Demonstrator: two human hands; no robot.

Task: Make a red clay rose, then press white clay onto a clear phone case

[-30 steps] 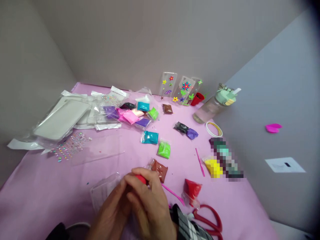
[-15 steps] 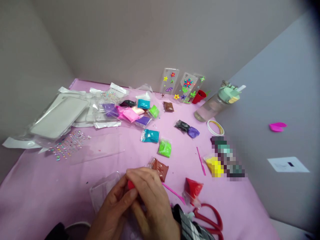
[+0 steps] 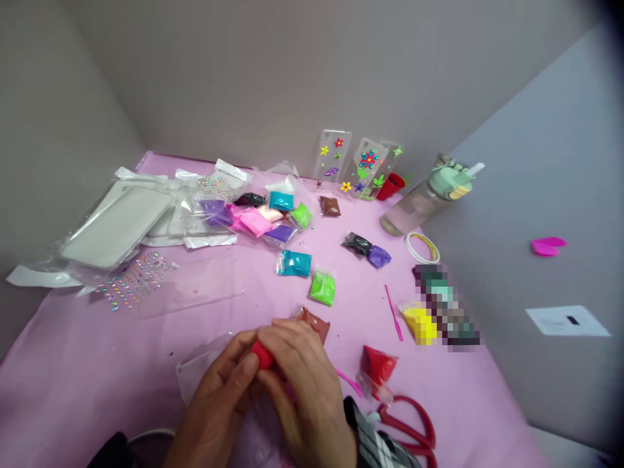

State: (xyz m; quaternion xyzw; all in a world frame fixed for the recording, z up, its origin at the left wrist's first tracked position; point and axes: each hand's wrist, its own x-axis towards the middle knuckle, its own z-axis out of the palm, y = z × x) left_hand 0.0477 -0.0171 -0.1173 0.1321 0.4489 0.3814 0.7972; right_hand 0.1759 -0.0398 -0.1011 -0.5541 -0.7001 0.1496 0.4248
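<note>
A small red lump of modelling clay (image 3: 262, 355) shows between my two hands at the front of the table. My left hand (image 3: 221, 383) pinches it from the left, thumb on top. My right hand (image 3: 305, 383) curls over it from the other side, its fingers closed around it. Partly hidden behind the right hand lies a packet of brown clay (image 3: 316, 322). Beneath my hands and to the left is a clear phone case (image 3: 197, 367). A pink modelling tool (image 3: 350, 382) sticks out right of the right hand, near an opened packet of red clay (image 3: 379, 367).
Red-handled scissors (image 3: 414, 422) lie by my right sleeve. Several clay packets, including a green one (image 3: 322, 288) and a blue one (image 3: 294, 264), spread across the middle. Wrapped phone cases (image 3: 117, 224) pile up at left. A water bottle (image 3: 429, 198) stands back right, beside decorated cases (image 3: 368, 166).
My hands have parted slightly, and more of the red clay shows between them. The right hand has shifted a little right and covers more of the pink tool.
</note>
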